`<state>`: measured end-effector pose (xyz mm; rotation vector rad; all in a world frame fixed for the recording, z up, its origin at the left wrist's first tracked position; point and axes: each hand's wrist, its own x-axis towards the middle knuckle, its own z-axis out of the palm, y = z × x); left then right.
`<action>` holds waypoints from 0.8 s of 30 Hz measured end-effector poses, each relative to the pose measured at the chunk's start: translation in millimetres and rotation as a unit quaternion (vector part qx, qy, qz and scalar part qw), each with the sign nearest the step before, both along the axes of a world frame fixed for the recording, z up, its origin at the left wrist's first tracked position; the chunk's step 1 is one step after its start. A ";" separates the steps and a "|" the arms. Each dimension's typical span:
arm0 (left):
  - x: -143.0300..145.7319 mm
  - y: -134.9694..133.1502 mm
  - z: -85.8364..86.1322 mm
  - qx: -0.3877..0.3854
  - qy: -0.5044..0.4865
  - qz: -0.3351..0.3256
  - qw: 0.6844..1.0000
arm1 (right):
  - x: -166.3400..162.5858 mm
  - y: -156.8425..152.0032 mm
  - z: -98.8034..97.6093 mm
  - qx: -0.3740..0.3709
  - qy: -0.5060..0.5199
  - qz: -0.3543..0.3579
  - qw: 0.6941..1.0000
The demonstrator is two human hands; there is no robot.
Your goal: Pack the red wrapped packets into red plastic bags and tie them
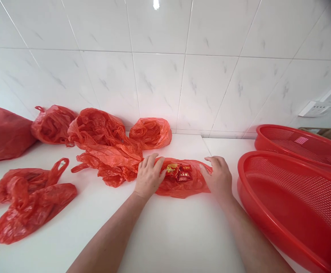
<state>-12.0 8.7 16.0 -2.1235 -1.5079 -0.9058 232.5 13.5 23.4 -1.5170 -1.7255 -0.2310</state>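
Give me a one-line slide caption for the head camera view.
Left hand and right hand at either end of a red plastic bag with small packets, red baskets to the right.

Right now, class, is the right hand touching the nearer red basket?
Apart. The head view shows it: white tabletop is visible between the right hand and the nearer red basket.

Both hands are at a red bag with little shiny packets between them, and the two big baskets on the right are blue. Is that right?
Not quite: the front basket and back basket are red, not blue, as the head view shows. The left hand and right hand are indeed at a red bag, with shiny packets between them.
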 end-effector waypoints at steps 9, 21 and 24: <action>-29.9 11.0 4.1 -0.201 -0.067 0.130 0.969 | 30.1 -5.8 2.8 -0.328 0.018 -0.041 0.943; -30.2 15.3 24.2 -0.149 -0.667 -0.182 0.707 | -9.2 -15.5 57.3 -0.151 0.357 0.164 0.907; -31.9 14.4 24.5 -0.078 -0.664 -0.145 0.729 | -16.3 -17.1 86.7 -0.109 0.352 0.199 0.908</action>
